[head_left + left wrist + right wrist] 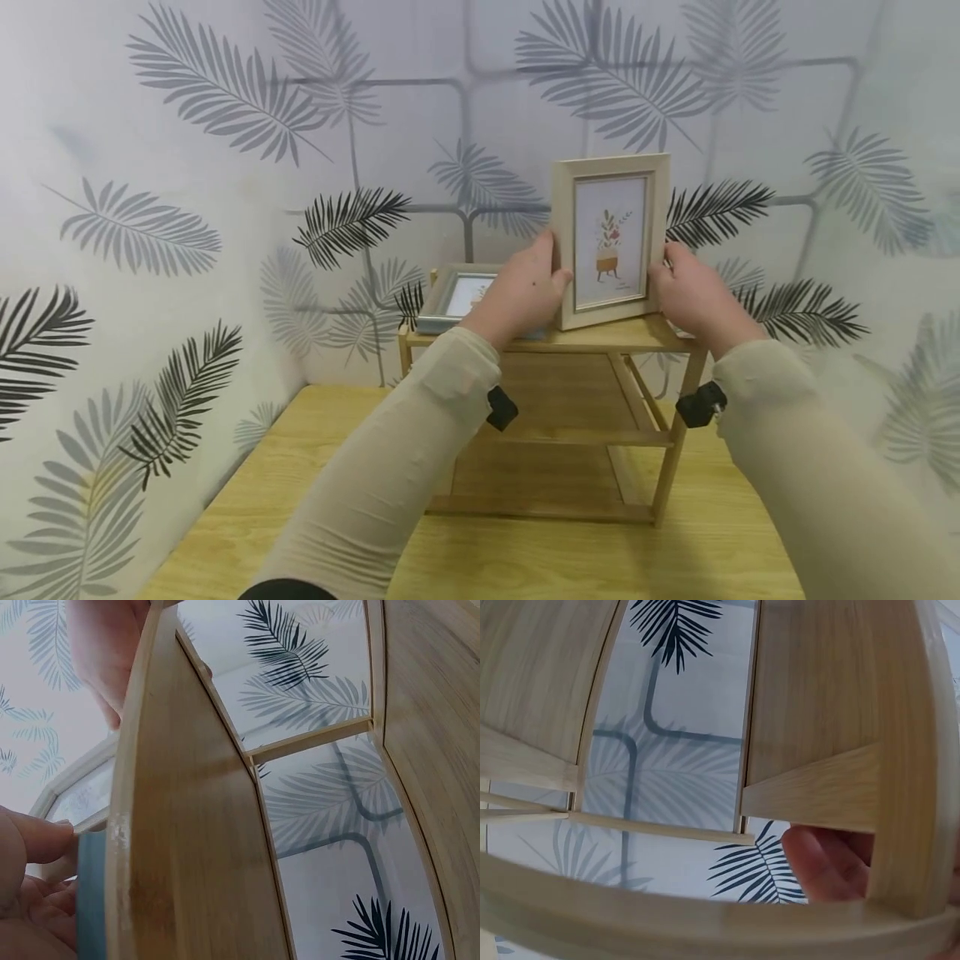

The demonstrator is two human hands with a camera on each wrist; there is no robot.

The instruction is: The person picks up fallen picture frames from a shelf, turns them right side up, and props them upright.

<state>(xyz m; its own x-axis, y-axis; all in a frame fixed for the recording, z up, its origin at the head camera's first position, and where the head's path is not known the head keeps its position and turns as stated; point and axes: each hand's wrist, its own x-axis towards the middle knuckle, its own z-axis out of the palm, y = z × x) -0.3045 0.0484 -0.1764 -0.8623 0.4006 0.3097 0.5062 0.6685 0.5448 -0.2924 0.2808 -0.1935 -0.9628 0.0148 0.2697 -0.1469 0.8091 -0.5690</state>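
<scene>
We pinch the upright picture frame (609, 242) by its sides, the fingers of our left hand (519, 289) and right hand (692, 296) bent, at the right of the shelf's (615, 335) top, so we should squeeze evenly and not bump the grey frame (437, 322) at the shelf's left.

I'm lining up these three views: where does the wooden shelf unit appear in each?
Head: the shelf unit stands from the centre rightward, below the upright picture frame that both hands hold.
Left wrist: the shelf unit fills the middle and right edge, seen close.
Right wrist: the shelf unit fills most of the picture, boards at upper left and right.
Shared landmark: the leaf-patterned wall behind it.
</scene>
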